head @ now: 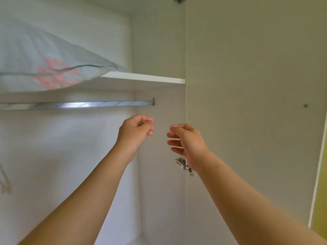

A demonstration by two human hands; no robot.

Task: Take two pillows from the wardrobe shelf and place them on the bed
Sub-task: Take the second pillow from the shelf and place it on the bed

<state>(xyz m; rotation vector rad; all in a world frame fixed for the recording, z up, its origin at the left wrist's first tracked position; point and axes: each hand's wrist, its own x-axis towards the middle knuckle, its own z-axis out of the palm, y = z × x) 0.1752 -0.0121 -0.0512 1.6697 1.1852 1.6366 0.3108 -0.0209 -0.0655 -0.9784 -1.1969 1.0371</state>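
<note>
A pale blue pillow with a pink pattern lies on the white wardrobe shelf, filling its left part and overhanging the front edge. Both my arms reach up inside the wardrobe, below the shelf and to the right of the pillow. My left hand holds nothing, its fingers loosely curled in. My right hand is beside it, fingers apart and slightly bent, also holding nothing. Neither hand touches the pillow. No second pillow and no bed are in view.
A metal hanging rail runs under the shelf. The open wardrobe door stands on the right, with a hinge just behind my right wrist. A hanger shows at the left edge. A yellow wall strip lies far right.
</note>
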